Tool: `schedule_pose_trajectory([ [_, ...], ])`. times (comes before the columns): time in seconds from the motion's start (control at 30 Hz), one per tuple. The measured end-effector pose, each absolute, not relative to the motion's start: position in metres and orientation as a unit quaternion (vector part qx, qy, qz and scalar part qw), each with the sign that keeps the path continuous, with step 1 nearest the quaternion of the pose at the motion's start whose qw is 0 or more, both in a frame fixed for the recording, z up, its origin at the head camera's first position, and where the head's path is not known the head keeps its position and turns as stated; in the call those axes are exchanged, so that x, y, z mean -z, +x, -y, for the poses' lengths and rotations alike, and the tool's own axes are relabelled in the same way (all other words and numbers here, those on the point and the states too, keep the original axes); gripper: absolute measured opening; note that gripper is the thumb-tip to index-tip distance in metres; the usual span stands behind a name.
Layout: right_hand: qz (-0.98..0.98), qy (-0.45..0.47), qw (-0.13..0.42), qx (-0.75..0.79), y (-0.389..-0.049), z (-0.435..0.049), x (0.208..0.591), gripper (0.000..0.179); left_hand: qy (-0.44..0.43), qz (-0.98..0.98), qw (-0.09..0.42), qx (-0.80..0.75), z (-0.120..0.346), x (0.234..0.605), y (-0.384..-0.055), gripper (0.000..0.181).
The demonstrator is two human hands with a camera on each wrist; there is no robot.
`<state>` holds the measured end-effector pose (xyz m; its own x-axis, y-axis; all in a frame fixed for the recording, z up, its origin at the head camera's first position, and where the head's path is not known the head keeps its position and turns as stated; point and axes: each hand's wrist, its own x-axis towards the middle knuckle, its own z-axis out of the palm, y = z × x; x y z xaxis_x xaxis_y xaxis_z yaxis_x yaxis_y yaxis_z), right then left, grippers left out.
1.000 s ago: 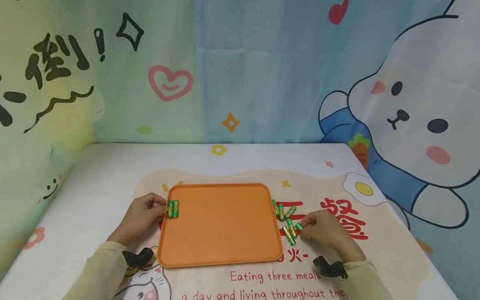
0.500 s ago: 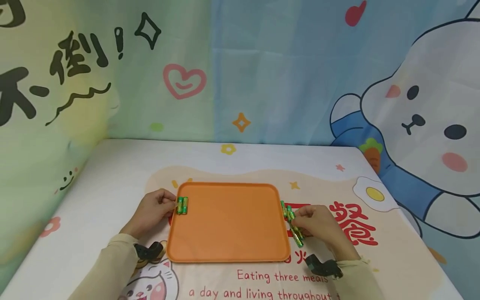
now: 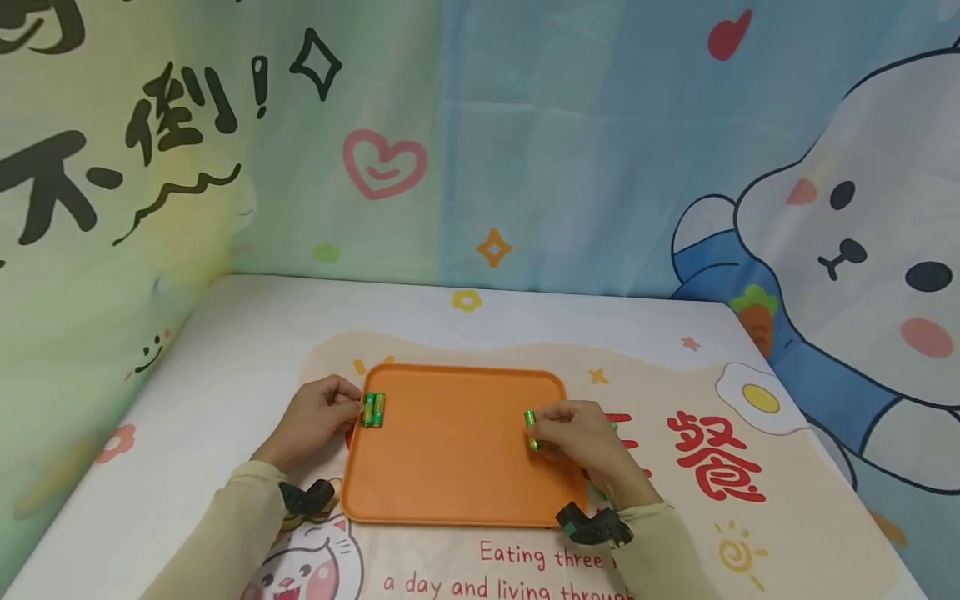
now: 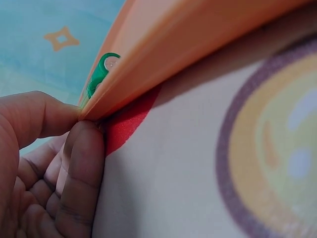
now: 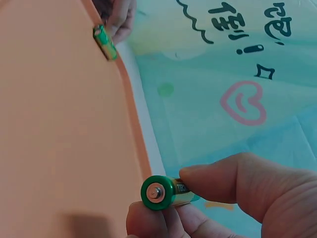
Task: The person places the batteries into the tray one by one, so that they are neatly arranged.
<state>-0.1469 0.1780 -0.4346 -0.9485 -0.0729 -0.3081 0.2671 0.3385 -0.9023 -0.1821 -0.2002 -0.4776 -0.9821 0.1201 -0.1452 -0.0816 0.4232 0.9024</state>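
Two green-and-gold batteries (image 3: 373, 410) lie side by side at the left end of an orange tray (image 3: 457, 467). At that same end my left hand (image 3: 313, 421) pinches the tray's rim (image 4: 91, 110) between thumb and finger, close beside the batteries. My right hand (image 3: 588, 442) holds another battery (image 5: 166, 192) between thumb and fingers, over the right part of the tray. Its end with the metal nub faces the right wrist camera. More batteries lie right of the tray, mostly hidden behind my right hand; only green bits show.
The table (image 3: 645, 333) carries a printed cover with red characters, an egg and a cat. A printed curtain (image 3: 555, 150) hangs behind its back edge. Black camera mounts (image 3: 596, 527) sit on both wrists.
My right hand picked up a battery from the group beside the tray and moved left over the tray with it. My left hand stays at the tray's rim. The head view shifted slightly.
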Motion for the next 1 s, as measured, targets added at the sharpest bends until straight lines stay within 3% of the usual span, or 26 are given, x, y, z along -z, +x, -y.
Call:
schedule_pose_trajectory([
  [0.4,-0.776,0.015,0.184,0.603,-0.160,-0.140,0.440,0.026,0.013,-0.843,0.083,-0.531,0.201,0.475,-0.181,0.020],
  [1.0,-0.737,0.049,0.216,0.638,-0.180,-0.095,0.450,0.024,0.003,-0.837,0.079,-0.542,0.200,0.476,-0.181,0.017],
])
